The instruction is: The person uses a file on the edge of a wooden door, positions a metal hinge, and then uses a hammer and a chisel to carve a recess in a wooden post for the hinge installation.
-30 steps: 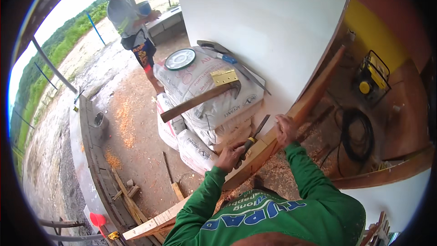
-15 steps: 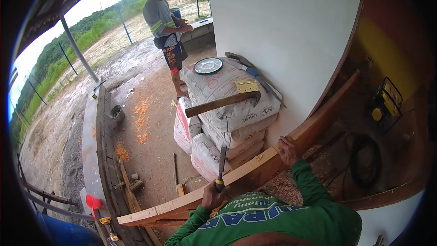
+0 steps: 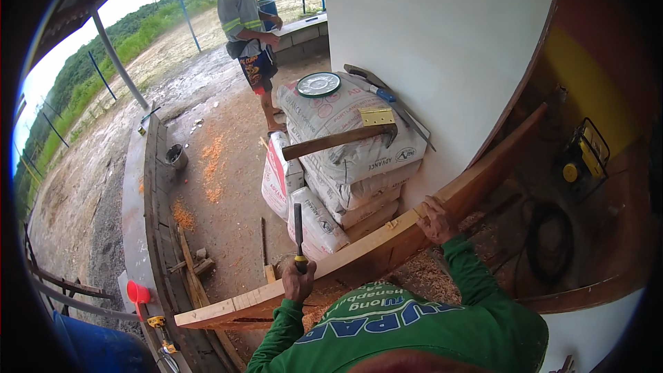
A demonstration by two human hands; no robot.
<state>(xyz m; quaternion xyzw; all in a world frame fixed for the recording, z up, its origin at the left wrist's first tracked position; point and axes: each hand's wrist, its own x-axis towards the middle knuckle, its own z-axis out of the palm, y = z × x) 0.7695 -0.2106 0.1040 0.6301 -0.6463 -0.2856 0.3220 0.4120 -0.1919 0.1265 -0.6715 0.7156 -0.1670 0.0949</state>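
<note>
A wide wooden board (image 3: 345, 259) runs across in front of me, from the lower left up to the right. My left hand (image 3: 298, 283) is closed round the handle of a chisel (image 3: 298, 224), blade pointing up, just above the board's edge. My right hand (image 3: 436, 221) grips the board's upper edge farther right, fingers bent over it. Beside those fingers, a small curl of wood (image 3: 392, 224) sits at a notched spot on the edge. Several shallow cut lines mark the board's left end.
Beyond the board, stacked cement sacks (image 3: 314, 121) carry a hammer (image 3: 324, 145), a brass hinge (image 3: 376, 116), a round lid (image 3: 319, 84) and a blue-handled saw (image 3: 384, 94). A person (image 3: 242, 24) stands behind them. Left is a low wall (image 3: 138, 200) with a red dipper (image 3: 138, 293); right, a yellow-black machine (image 3: 580, 162).
My left hand has moved left and slightly up with the chisel, which now stands more upright. My right hand has shifted slightly on the board. The other person's arms have lowered a little.
</note>
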